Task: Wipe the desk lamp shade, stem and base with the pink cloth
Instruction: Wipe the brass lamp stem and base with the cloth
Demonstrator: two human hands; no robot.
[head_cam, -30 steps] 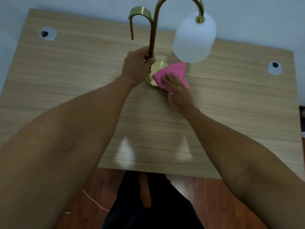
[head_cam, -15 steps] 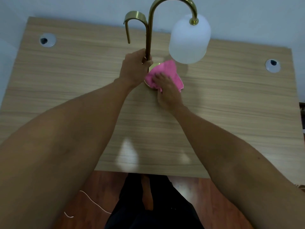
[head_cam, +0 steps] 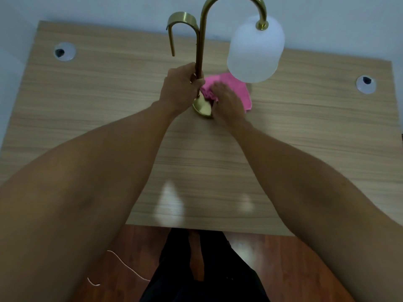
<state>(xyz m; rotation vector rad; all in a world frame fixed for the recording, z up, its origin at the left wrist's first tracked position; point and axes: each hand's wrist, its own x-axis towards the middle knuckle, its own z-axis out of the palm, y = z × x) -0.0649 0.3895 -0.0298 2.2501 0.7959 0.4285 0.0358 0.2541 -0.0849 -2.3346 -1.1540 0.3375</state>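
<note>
From the head camera, a wooden desk [head_cam: 109,118] fills most of the view, its far edge against a pale wall. A brass desk lamp stands near the far middle of the desk. Its stem [head_cam: 200,49] rises from a round brass base [head_cam: 201,106], curves over at the top and comes down to a frosted white shade [head_cam: 255,49] hanging to the right. A second, shorter brass hook [head_cam: 181,20] bends off to the left of the stem.

The left hand [head_cam: 180,88] is wrapped around the lower stem, fingers curled closed on it just above the base. The right hand [head_cam: 226,101] lies palm down on the pink cloth [head_cam: 237,88], fingers together and pressing the bunched cloth onto the right and far side of the base, right beside the stem. The rest of the cloth spreads onto the desk to the right, under the shade.

Two round cable grommets are set in the desk, one at the far left [head_cam: 64,51] and one at the far right [head_cam: 366,84]; what lies inside them cannot be made out. Below the near edge, reddish floor [head_cam: 294,269] and dark trousers [head_cam: 207,280] show.
</note>
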